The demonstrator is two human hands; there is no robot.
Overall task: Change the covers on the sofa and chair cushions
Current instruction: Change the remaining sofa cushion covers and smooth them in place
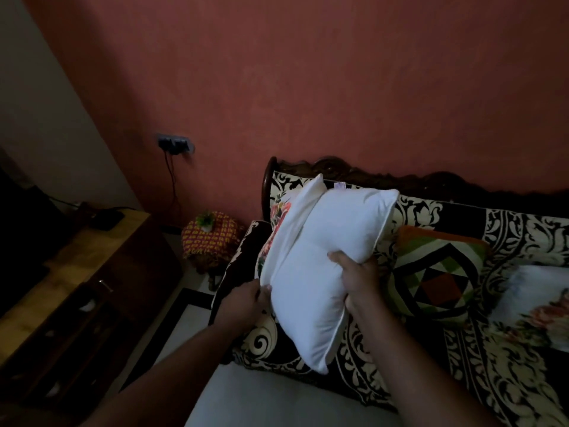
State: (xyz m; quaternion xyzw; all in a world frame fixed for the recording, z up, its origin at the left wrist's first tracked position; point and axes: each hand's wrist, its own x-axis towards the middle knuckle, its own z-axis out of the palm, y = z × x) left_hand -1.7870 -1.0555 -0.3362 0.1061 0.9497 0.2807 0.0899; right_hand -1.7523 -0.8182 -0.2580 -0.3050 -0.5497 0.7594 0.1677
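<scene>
gripping one white cushion [326, 266], two hands: left [243, 300] pinches its floral cover [278, 223], right [358, 278] clasps it.

Dim light is being cast throughout; the plain white cushion insert [323, 266] is showing brightest, with edges around it bent and blurred.

A home living room: patterned sofa [462, 303], wooden cabinet [92, 272], and a wall socket [174, 144].

Sofa ahead of us, side furniture to its left.

We hold the cushion [323, 266] over the sofa [431, 349], with a second cushion [437, 272] lying on the seat to its right; left of the sofa stands a stool [212, 241] carrying a small plant [205, 220], and further left a cabinet [101, 272].
</scene>
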